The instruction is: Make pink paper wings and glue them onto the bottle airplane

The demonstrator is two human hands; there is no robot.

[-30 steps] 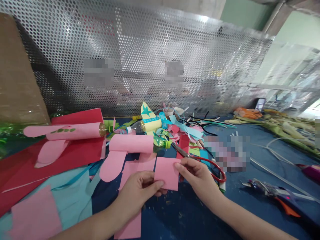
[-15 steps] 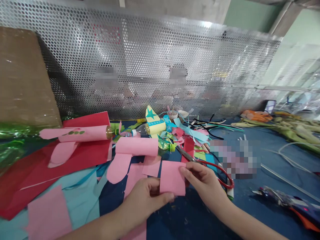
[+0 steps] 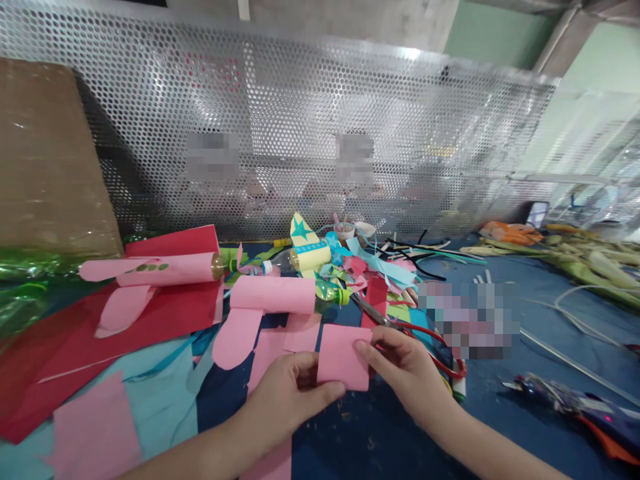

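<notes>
Between my two hands is a small square of pink paper [image 3: 343, 360], held above the blue table. My left hand [image 3: 295, 390] pinches its lower left side between thumb and fingers. At its upper right edge, my right hand [image 3: 403, 363] grips it the same way. Just beyond lies a plastic bottle wrapped in pink paper [image 3: 274, 295], with a green cap and a rounded pink wing. Red-handled scissors [image 3: 383, 315] lie behind my right hand, their handles partly hidden by it.
Another pink-wrapped bottle [image 3: 175, 269] rests on red paper [image 3: 170, 313] at left. A yellow-wrapped bottle [image 3: 313, 255] stands among paper scraps [image 3: 357, 267]. A glue gun [image 3: 575, 400] lies at right. A perforated metal panel [image 3: 300, 120] runs along the back.
The pink paper and both hands have shifted very slightly, with the right thumb a little further left on the paper. Both hands keep their hold.
</notes>
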